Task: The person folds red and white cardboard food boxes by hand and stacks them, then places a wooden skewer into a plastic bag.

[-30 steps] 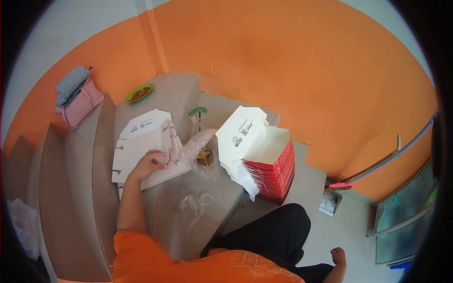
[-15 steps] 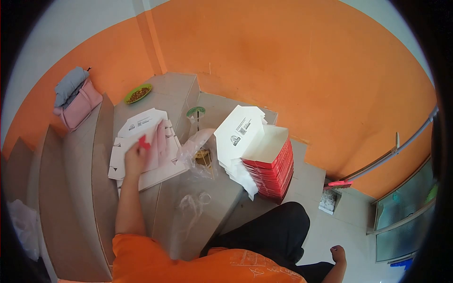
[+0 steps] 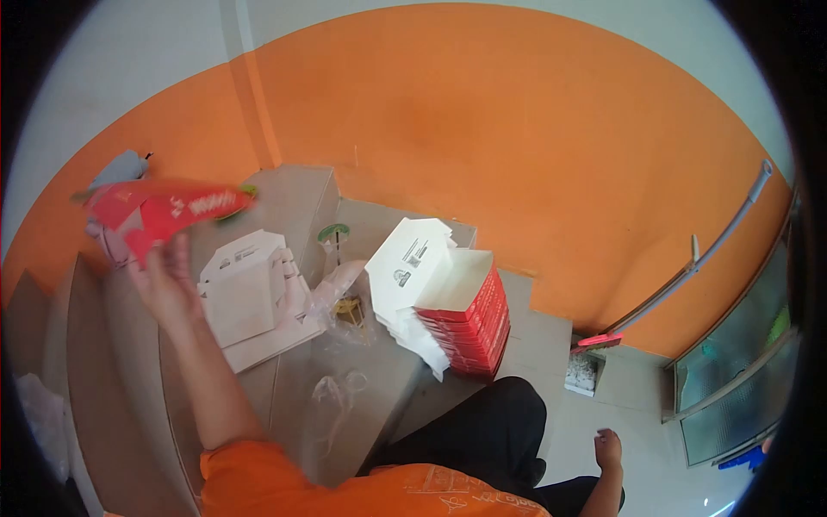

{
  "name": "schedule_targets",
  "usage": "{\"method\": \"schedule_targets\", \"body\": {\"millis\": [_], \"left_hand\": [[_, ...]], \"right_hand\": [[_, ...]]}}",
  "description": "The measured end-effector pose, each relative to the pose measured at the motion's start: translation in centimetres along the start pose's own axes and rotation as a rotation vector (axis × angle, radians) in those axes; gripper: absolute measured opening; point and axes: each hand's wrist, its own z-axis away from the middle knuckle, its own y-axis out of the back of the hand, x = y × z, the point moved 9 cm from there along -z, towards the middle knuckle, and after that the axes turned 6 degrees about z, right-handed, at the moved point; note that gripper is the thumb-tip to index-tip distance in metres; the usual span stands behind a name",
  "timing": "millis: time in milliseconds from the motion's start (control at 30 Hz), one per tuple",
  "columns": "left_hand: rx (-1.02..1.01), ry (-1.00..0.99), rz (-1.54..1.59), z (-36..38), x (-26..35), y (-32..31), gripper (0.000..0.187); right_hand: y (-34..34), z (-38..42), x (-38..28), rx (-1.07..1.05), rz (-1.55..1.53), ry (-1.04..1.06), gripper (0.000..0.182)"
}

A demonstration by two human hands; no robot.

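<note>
My left hand (image 3: 164, 280) is raised at the left, its fingers closed on the edge of a red cardboard box blank (image 3: 177, 207), smeared by motion. Below and right of it lie several flat white box blanks (image 3: 245, 297) on the step. A tall stack of folded boxes (image 3: 469, 319), red outside and white inside, stands at the middle with open printed lids (image 3: 412, 263). My right hand (image 3: 608, 449) is low on the right, curled into a loose fist near my knee, with nothing visible in it.
Between blanks and stack are a plastic cup with a green lid (image 3: 333, 233) and a clear plastic bag (image 3: 345, 306). Another thin bag (image 3: 338, 392) lies nearer me. Curved steps (image 3: 112, 396) run along the left. A long-handled brush (image 3: 599, 342) leans on the orange wall (image 3: 482, 121).
My left hand has lifted a box blank off the flat pile and swung up and left, turning its red side into view. My right hand stays low in a fist. The view has shifted slightly.
</note>
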Motion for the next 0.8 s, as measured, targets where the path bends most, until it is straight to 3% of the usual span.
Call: {"method": "schedule_targets", "body": {"millis": [100,133,167,200,267,333,367,533,600,667,733,800], "left_hand": [[-0.292,0.292,0.294,8.6,-3.9,-8.6,0.042],[-0.242,0.516,0.307,13.0,-5.8,-10.6,0.046],[-0.554,0.470,0.491,16.9,-6.8,-13.4,0.045],[-0.504,0.899,0.935,21.8,-9.3,-15.5,0.049],[-0.561,0.971,0.952,27.8,-7.8,-14.4,0.049],[-0.636,1.032,0.919,34.4,-5.3,-10.0,0.051],[-0.680,1.061,0.902,35.8,-5.3,-11.4,0.051],[-0.933,1.115,0.823,44.8,-2.8,-19.8,0.054],[-1.028,1.161,0.854,47.6,-1.0,-21.0,0.054],[-1.307,1.528,0.552,51.2,-1.5,-20.2,0.060],[-1.353,1.745,0.613,53.2,-0.5,-20.5,0.062],[-1.438,1.863,0.677,54.6,0.2,-20.1,0.063]], "right_hand": [[8.7,1.8,-13.6,0.327,-0.126,0.297,0.024],[11.5,3.2,-17.4,0.438,-0.132,0.344,0.029],[14.8,5.3,-21.6,0.534,-0.121,0.412,0.036],[17.4,7.3,-24.9,0.585,-0.119,0.517,0.045],[21.9,12.4,-30.1,0.779,-0.028,0.788,0.056],[24.4,16.5,-33.2,0.961,0.113,0.906,0.052],[25.4,17.3,-34.5,0.988,0.222,0.928,0.046],[26.6,17.5,-34.0,1.111,0.473,0.847,0.035],[26.0,17.8,-32.0,0.979,0.346,0.899,0.037],[25.6,18.4,-30.1,0.969,0.374,0.835,0.035],[24.4,18.8,-28.2,0.950,0.390,0.754,0.034],[23.5,19.7,-26.4,0.920,0.219,0.767,0.031]]}}
